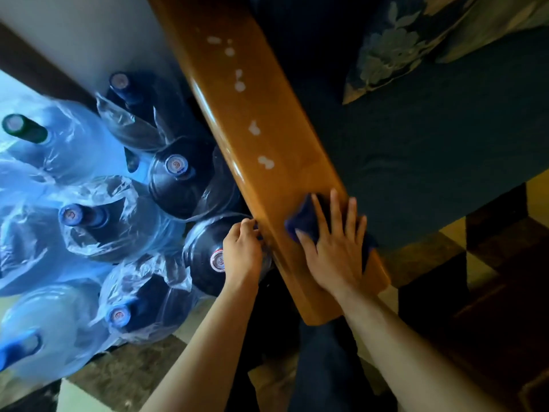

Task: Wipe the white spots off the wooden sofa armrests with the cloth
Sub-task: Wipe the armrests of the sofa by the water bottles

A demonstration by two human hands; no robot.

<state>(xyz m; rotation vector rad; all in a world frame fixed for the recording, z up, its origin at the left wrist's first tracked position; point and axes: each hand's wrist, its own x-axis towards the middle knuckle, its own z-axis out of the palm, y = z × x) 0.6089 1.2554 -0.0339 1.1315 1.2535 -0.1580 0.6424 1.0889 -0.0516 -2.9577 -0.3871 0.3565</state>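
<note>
Several white spots [265, 162] run in a loose line up the glossy honey-brown wooden sofa armrest [276, 144], from just beyond the hands to its far end; the nearest one lies just past the cloth. The right hand [332, 248] lies flat with fingers spread and straight, pressing a dark blue soft cloth [300, 218] onto the near part of the armrest; the cloth shows past the fingertips on the left and far side. The left hand [242, 248] curls its grip against the armrest's left edge, fingers bent round the rim, apparently to steady it. The cloth looks light and limp, so it should bunch and slide easily on the polished wood; a flat palm over its middle seems the best hold, with pressure kept even. The armrest is stiff and slick. Left of it stand large blue plastic water jugs [178, 179] partly wrapped in clear film; on the right lies the dark blue seat cushion [430, 150] with a floral pillow [395, 46] at the far side
</note>
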